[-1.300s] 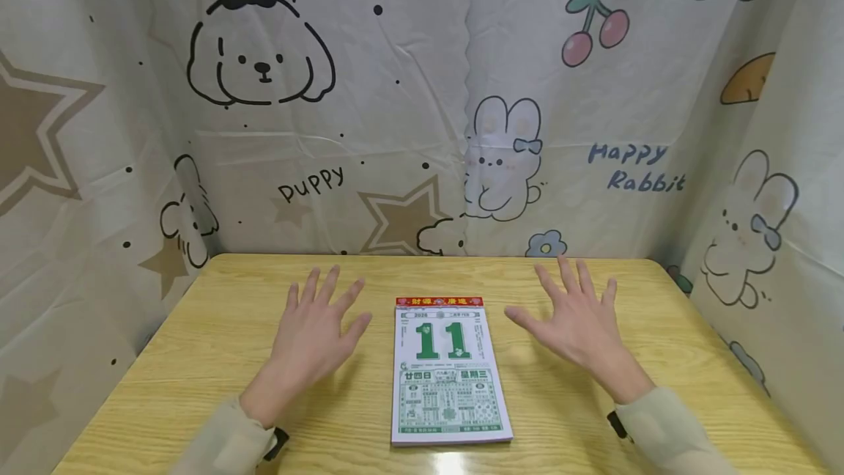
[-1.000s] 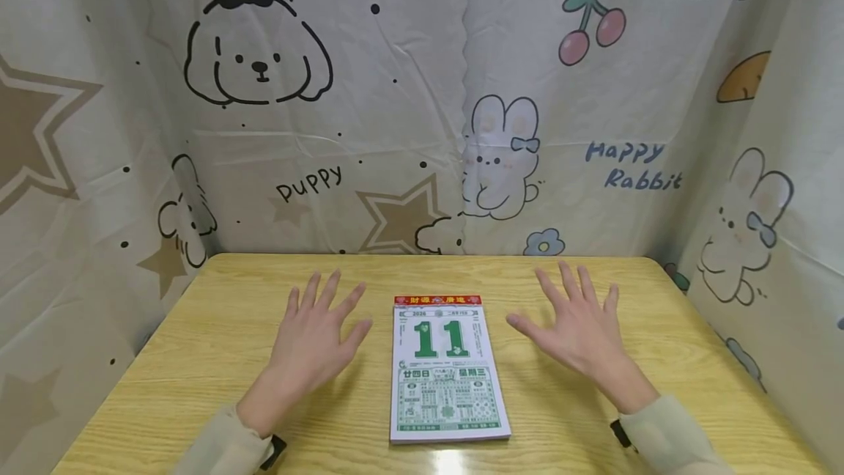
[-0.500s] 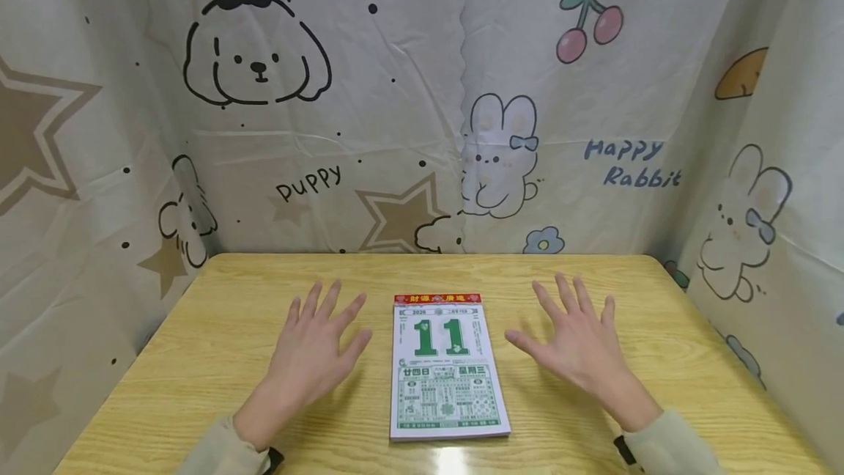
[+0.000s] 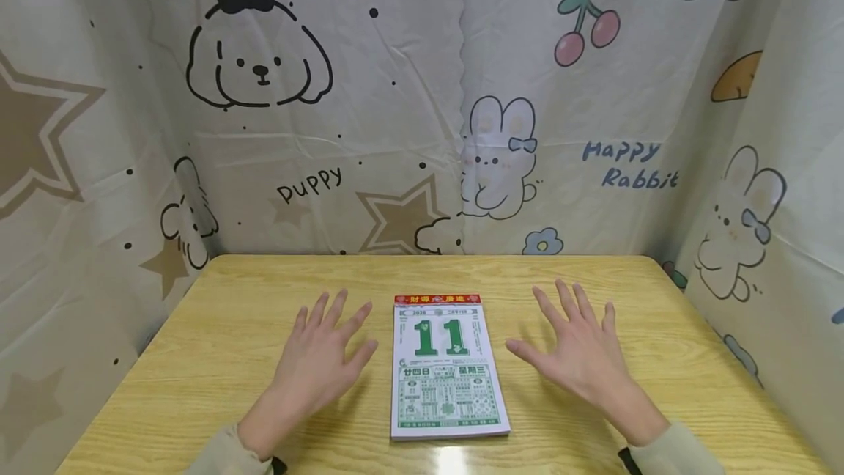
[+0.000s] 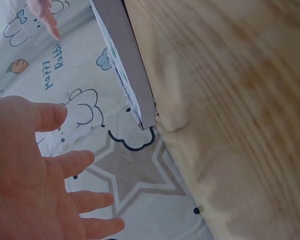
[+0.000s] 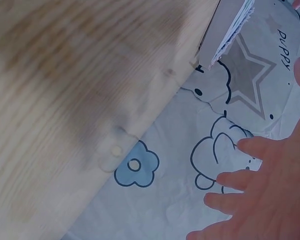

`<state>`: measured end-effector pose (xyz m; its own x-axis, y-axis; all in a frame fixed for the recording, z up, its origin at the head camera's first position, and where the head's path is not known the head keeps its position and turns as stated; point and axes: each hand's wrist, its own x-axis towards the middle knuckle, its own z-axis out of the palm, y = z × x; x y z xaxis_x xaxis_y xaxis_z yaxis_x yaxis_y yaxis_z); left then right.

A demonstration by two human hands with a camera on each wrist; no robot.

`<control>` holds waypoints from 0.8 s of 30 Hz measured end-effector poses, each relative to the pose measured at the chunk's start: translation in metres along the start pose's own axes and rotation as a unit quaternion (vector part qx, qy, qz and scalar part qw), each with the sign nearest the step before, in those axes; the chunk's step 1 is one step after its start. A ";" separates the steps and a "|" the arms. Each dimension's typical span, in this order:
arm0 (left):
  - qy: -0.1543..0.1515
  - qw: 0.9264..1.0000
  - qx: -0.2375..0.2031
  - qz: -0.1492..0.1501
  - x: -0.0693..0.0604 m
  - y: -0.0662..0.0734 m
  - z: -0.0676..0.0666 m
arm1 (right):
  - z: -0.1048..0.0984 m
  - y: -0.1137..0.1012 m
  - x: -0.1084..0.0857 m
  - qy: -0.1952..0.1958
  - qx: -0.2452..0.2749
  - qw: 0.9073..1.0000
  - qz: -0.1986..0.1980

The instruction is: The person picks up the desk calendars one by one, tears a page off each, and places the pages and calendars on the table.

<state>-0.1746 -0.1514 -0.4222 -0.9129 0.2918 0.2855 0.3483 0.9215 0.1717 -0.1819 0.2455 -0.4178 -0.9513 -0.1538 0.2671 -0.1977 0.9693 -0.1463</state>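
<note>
A thick tear-off calendar pad (image 4: 448, 380) lies flat on the wooden table, with a red header strip and a large green 11 on its top sheet. To its left is my left hand (image 4: 319, 361), palm down with fingers spread, apart from the pad. On the other side my right hand (image 4: 580, 358) is held the same way, also apart from the pad and holding nothing. Both wrist views show the pad's side edge (image 5: 127, 60) and spread, empty fingers. The right wrist view catches the pad (image 6: 225, 32) near its top.
The light wood table (image 4: 217, 328) has rounded far corners. A pale printed curtain (image 4: 395, 116) with cartoon animals and stars hangs behind it and along both sides. Dark bands show at both sleeve cuffs.
Both hands have drawn slightly back toward the near edge, and the left has shifted a little to the right. The calendar pad stays in place; the head view shifts slightly.
</note>
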 end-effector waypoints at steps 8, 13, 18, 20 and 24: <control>-0.001 1.000 -0.004 0.002 -0.003 0.004 0.001 | 0.000 -0.006 -0.008 0.003 0.009 1.000 -0.014; -0.007 1.000 -0.003 0.003 -0.006 0.006 0.002 | 0.002 -0.010 -0.013 -0.004 0.014 1.000 -0.027; -0.023 1.000 -0.009 0.003 -0.008 0.010 0.004 | 0.006 -0.016 -0.017 -0.016 0.026 0.999 -0.034; -0.030 0.999 -0.013 0.004 -0.009 0.012 0.004 | 0.008 -0.018 -0.019 -0.022 0.031 0.999 -0.037; -0.041 0.999 -0.022 0.005 -0.011 0.016 0.005 | 0.011 -0.024 -0.023 -0.034 0.041 0.997 -0.050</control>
<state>-0.1606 -0.1385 -0.4273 -0.9234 0.3222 0.2085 0.3641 0.9072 0.2106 -0.1575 0.2237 -0.4307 -0.9394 -0.2635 0.2195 -0.3077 0.9301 -0.2004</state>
